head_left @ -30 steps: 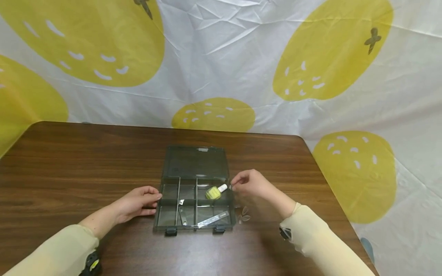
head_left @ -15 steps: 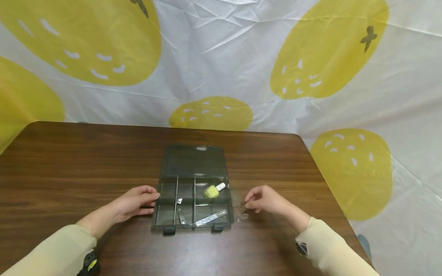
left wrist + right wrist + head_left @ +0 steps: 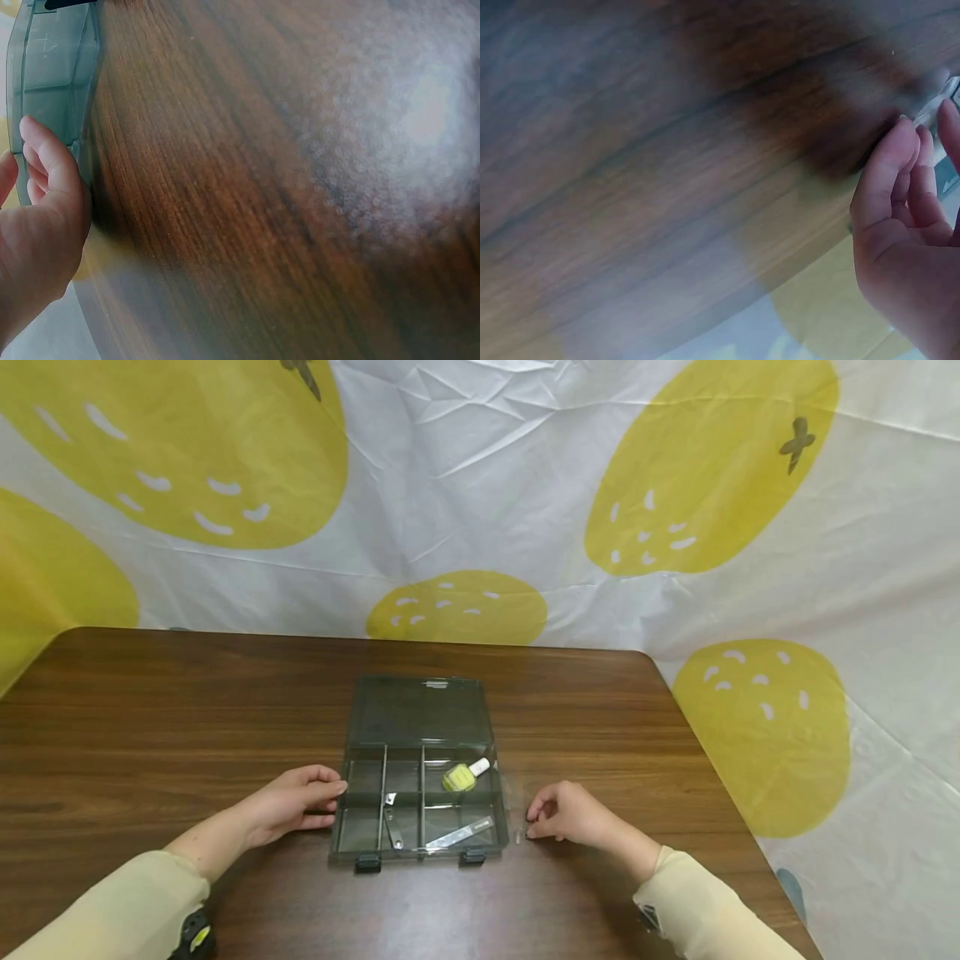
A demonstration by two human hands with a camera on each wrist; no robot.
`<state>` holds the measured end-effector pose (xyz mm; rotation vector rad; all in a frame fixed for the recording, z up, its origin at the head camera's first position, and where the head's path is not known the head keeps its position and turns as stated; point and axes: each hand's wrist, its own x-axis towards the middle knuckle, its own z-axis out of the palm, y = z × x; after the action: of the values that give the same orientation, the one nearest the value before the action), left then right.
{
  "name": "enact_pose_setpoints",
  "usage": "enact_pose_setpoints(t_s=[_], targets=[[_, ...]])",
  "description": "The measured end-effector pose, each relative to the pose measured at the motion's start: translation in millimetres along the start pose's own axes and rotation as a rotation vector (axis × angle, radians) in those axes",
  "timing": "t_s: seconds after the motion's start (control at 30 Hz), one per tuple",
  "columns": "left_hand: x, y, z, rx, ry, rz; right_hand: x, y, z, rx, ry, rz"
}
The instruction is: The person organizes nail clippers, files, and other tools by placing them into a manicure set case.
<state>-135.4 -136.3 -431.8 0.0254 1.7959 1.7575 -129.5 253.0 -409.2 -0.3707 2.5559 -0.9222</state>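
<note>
A smoky see-through divider box [image 3: 363, 828] lies on the table with its lid [image 3: 420, 714] folded back. A yellow nail polish bottle [image 3: 461, 777] with a white cap lies in the back right compartment. In front of it is a flat silver strip [image 3: 461, 832]; what looks like a nail clipper [image 3: 393, 828] lies in the middle front compartment. My left hand [image 3: 296, 802] rests its fingers against the box's left side. Right of the box, my right hand [image 3: 566, 814] pinches a small clear item [image 3: 934, 109], mostly hidden by the fingers.
The brown wooden table [image 3: 187, 710] extends around the box. Behind it and on the right hangs a white cloth [image 3: 465, 485] with large yellow fruit shapes. A dark band [image 3: 197, 935] is worn on the left wrist.
My right hand has moved from the box's right edge down and toward me, onto the clear looped item on the table. The left hand has stayed against the box.
</note>
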Motion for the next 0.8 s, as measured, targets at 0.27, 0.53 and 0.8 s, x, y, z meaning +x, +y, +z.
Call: enact_pose_setpoints(t_s=[0.27, 0.53, 0.8], targets=[[0.2, -0.5, -0.7, -0.004, -0.008, 0.004, 2.8, 0.3, -0.7, -0.033, -0.031, -0.015], [1.2, 0.1, -1.0, 0.000, -0.013, 0.003, 5.5, 6.5, -12.9, 0.163, -0.137, 0.011], [0.1, 0.0, -1.5, 0.001, -0.011, -0.002, 13.7, -3.5, -27.4, 0.334, -0.205, 0.073]])
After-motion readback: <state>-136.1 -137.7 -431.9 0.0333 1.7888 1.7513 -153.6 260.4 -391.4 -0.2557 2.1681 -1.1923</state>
